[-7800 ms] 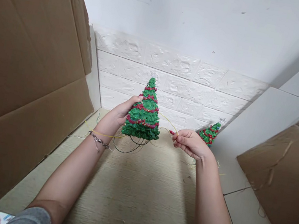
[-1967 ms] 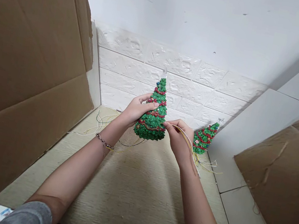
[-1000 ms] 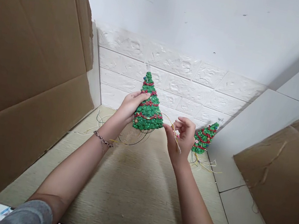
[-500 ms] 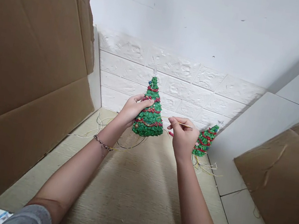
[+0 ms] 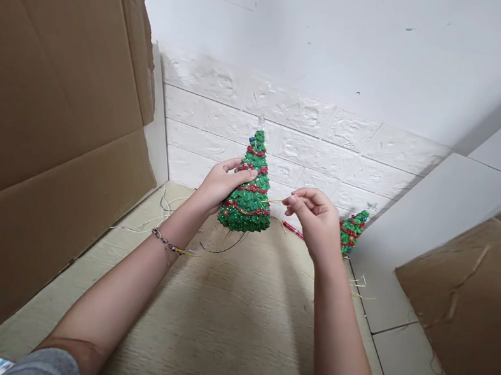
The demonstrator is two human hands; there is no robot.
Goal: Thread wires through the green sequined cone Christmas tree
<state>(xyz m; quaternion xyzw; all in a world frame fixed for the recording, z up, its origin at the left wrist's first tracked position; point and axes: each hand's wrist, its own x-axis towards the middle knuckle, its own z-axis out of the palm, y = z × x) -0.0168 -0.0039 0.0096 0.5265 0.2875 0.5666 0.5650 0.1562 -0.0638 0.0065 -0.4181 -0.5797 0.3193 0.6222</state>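
A small green Christmas tree (image 5: 248, 203) with red garlands, glitter and a clear tip is held upright above the table. My left hand (image 5: 217, 187) is closed round its left side, thumb across the front. Thin dark and yellow wires hang below the tree's base. My right hand (image 5: 319, 224), just right of the tree, pinches a thin yellow wire (image 5: 277, 200) between thumb and forefinger. The wire's other end meets the tree's lower right front; whether it goes in there I cannot tell.
A second Christmas tree (image 5: 353, 233) stands at the back right, partly behind my right hand. A red pen-like object (image 5: 292, 228) lies near the wall. Loose wires (image 5: 147, 224) lie at left. Cardboard (image 5: 50, 113) rises on the left, more cardboard (image 5: 479, 292) on the right.
My right hand has shifted slightly right and turned, its fingers loosening from a fist-like grip to a fingertip pinch. The tree stays almost in place in my left hand.
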